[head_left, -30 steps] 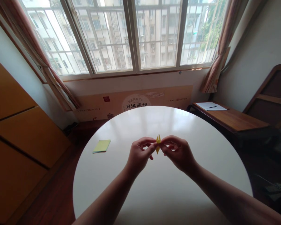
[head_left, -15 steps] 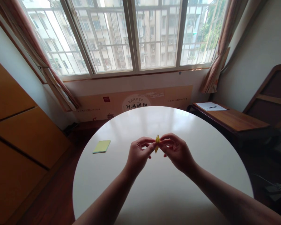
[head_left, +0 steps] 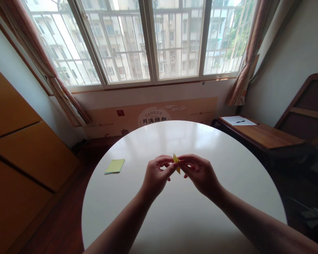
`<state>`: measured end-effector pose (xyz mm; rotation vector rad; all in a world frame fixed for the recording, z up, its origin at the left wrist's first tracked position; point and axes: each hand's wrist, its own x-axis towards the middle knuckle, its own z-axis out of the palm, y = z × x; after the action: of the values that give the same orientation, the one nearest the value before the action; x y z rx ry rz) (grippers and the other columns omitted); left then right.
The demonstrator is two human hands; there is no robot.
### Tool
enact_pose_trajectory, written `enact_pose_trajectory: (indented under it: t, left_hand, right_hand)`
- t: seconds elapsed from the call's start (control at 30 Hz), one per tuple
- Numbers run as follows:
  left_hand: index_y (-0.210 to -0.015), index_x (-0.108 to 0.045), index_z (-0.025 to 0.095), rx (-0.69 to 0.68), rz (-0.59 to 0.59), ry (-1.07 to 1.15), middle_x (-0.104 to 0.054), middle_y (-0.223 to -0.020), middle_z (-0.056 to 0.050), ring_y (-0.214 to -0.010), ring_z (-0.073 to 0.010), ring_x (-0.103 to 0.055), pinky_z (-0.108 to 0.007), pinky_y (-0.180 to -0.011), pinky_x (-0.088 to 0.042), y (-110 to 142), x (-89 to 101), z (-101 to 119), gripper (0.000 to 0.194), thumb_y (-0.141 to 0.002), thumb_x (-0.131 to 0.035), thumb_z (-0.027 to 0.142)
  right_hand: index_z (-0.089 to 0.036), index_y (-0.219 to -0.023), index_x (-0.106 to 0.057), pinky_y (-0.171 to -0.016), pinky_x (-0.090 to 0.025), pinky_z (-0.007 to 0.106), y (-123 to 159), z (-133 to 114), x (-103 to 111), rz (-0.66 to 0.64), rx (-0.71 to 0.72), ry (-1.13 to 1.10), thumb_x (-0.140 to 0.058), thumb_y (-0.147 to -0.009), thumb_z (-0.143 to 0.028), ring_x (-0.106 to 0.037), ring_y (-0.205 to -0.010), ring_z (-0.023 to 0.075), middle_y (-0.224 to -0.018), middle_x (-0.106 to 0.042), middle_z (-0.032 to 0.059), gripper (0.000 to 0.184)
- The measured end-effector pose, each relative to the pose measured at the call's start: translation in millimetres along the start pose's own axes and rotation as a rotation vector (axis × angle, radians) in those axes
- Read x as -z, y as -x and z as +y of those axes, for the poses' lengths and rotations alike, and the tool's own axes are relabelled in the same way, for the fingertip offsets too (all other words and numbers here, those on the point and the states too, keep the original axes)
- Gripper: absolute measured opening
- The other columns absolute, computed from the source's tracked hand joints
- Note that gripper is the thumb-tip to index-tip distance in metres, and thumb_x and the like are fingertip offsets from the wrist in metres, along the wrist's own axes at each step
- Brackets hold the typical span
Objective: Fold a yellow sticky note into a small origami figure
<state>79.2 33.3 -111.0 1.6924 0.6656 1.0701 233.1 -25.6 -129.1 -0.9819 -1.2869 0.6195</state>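
A small folded piece of yellow paper (head_left: pixel 176 159) is held up over the white table between both hands. My left hand (head_left: pixel 159 173) pinches it from the left with thumb and forefinger. From the right, my right hand (head_left: pixel 200 173) pinches the same paper, fingers curled and closed. One narrow point of the paper rises above the fingertips, and another sticks out below them. The part between the fingertips is hidden. To the left of my left hand, a pad of yellow-green sticky notes (head_left: pixel 115 166) lies on the table.
The round white table (head_left: pixel 164 218) fills the middle of the view. At the right stands a low wooden table (head_left: pixel 270 133) with a white sheet (head_left: pixel 238 120) and a dark pen-like thing on it. Orange-brown cabinets (head_left: pixel 13 158) stand at the left, and a barred window is ahead.
The folded yellow paper has turned and now leans, its top tipped left and its lower point to the right. My right hand has shifted slightly; both hands keep their pinch.
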Motion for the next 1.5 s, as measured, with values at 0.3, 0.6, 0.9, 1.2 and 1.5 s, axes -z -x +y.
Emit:
enact_pose_trajectory:
  t: [0.3,0.6,0.9,1.2,1.5]
  left_hand:
    - [-0.08,-0.077,0.012,0.021,0.033,0.04,-0.068,-0.082,-0.008,-0.058,-0.0125,-0.057,-0.019,-0.038,-0.045,0,-2.0,2,0.025,-0.075,-0.076,0.037]
    - [-0.089,-0.076,0.012,0.061,-0.053,0.031,-0.069,-0.085,-0.009,-0.062,-0.0133,-0.059,-0.019,-0.039,-0.046,-2,1.2,3,0.028,-0.078,-0.074,0.038]
    - [-0.097,-0.073,0.014,-0.035,0.004,-0.053,-0.07,-0.088,-0.009,-0.063,-0.0138,-0.059,-0.019,-0.04,-0.048,-2,4.1,-2,0.028,-0.078,-0.074,0.035]
    - [-0.085,-0.075,0.017,-0.219,-0.002,-0.174,-0.071,-0.092,-0.009,-0.069,-0.0153,-0.064,-0.02,-0.046,-0.05,-2,10.0,-1,0.014,-0.082,-0.072,0.031]
    - [-0.081,-0.077,0.017,-0.253,0.016,-0.181,-0.072,-0.088,-0.009,-0.067,-0.0155,-0.066,-0.023,-0.051,-0.055,0,9.6,1,0.011,-0.081,-0.072,0.027]
  right_hand:
    - [-0.021,-0.096,-0.073,-0.049,-0.058,0.028,0,2,0,-0.002,0.013,0.027,-0.072,-0.083,-0.036,-0.073,-0.078,0.0248,-0.087,-0.076,0.0084,0.02]
    - [-0.022,-0.104,-0.072,-0.048,-0.055,0.026,0,0,0,-0.021,-0.011,-0.046,-0.069,-0.086,-0.036,-0.071,-0.071,0.0203,-0.083,-0.075,0.0053,0.022]
    - [-0.021,-0.093,-0.073,-0.048,-0.057,0.028,-1,1,1,-0.035,-0.025,-0.013,-0.073,-0.083,-0.039,-0.073,-0.068,0.0229,-0.076,-0.074,0.0053,0.021]
    - [-0.021,-0.089,-0.071,-0.053,-0.057,0.027,0,1,2,-0.041,0.017,0.035,-0.073,-0.082,-0.03,-0.072,-0.075,0.0228,-0.084,-0.075,0.0058,0.011]
    - [-0.02,-0.089,-0.068,-0.054,-0.055,0.026,1,-1,2,-0.046,0.039,0.046,-0.067,-0.085,-0.021,-0.07,-0.072,0.0202,-0.079,-0.072,0.0037,0.005]
